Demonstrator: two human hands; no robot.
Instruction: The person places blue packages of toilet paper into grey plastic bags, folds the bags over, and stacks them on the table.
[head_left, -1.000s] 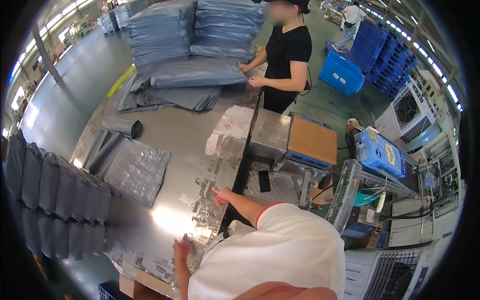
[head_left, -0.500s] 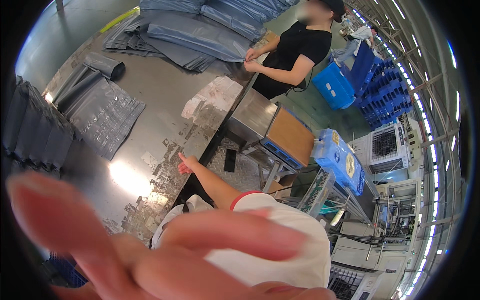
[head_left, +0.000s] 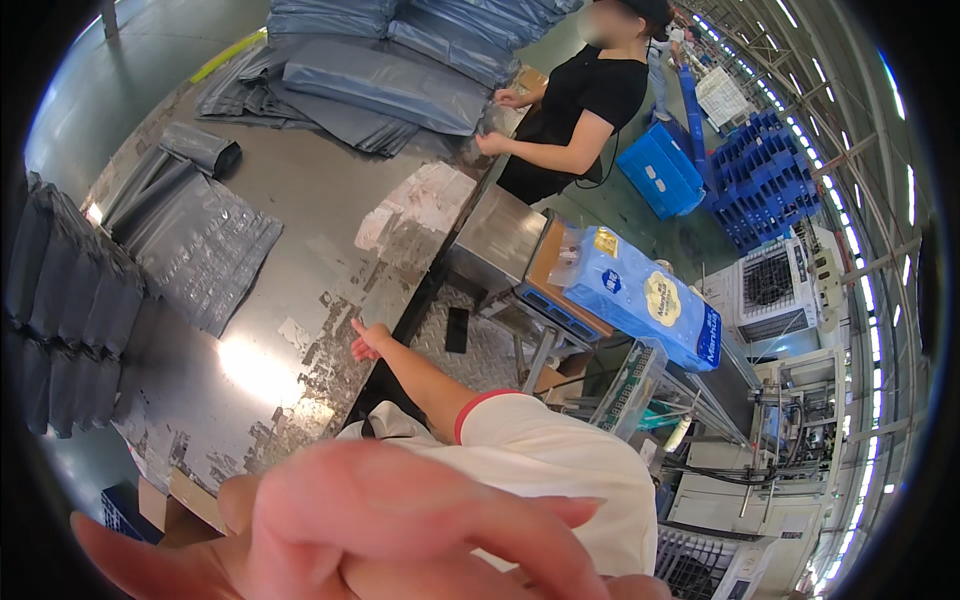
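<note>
My left hand (head_left: 375,505) looms large and slightly blurred at the bottom, its fingers bent and apart, with nothing visible in them. Part of it lies beyond the lower edge. My right hand (head_left: 370,340) is open over the worn near edge of the metal table (head_left: 300,250); whether it touches is hard to tell. Nearest on the table is a flat grey plastic bag (head_left: 205,235), beside a rolled grey bag (head_left: 202,148). A blue soft pack (head_left: 645,300) lies across a brown-topped scale (head_left: 545,265) at the right, out of reach of both hands.
A person in black (head_left: 580,110) stands at the table's far right, hands by stacked grey bags (head_left: 385,85). More grey bags (head_left: 75,300) are piled at left. A phone (head_left: 457,330) lies beside the table. Blue crates (head_left: 660,170) and machines (head_left: 780,440) stand right.
The blue pack has slid leftward onto the brown-topped scale. My left hand has shifted and its fingers have curled more. The other person's hands have moved apart.
</note>
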